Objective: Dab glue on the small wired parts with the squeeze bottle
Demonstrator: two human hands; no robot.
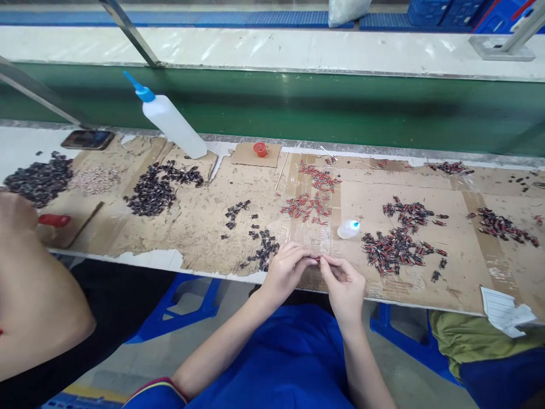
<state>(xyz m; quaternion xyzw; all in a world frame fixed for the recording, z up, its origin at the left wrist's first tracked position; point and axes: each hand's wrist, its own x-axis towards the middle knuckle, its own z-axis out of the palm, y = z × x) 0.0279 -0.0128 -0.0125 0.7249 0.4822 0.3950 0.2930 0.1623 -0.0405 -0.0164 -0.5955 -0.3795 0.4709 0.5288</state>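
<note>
My left hand (pixel 286 271) and my right hand (pixel 346 284) meet at the table's front edge, fingertips pinched together on one small red-and-dark part (pixel 318 259). Fingers cover most of it, so its exact kind does not show. Beside my left hand lies a loose heap of small black parts (pixel 266 247). Beyond my hands are scattered red pieces with metal ends (pixel 306 207). A small white bottle with a blue tip (pixel 348 229) lies tilted just past my right hand. Further right sits a heap of joined red-and-black parts (pixel 394 250).
A tall white squeeze bottle (pixel 174 125) stands back left, near a red cap (pixel 260 149) on cardboard. A phone (pixel 88 140) and dark heaps (pixel 40 179) lie further left, by a co-worker's arm (pixel 38 289). A green conveyor belt (pixel 298 108) runs behind the table. Torn paper (pixel 504 309) overhangs the right front edge.
</note>
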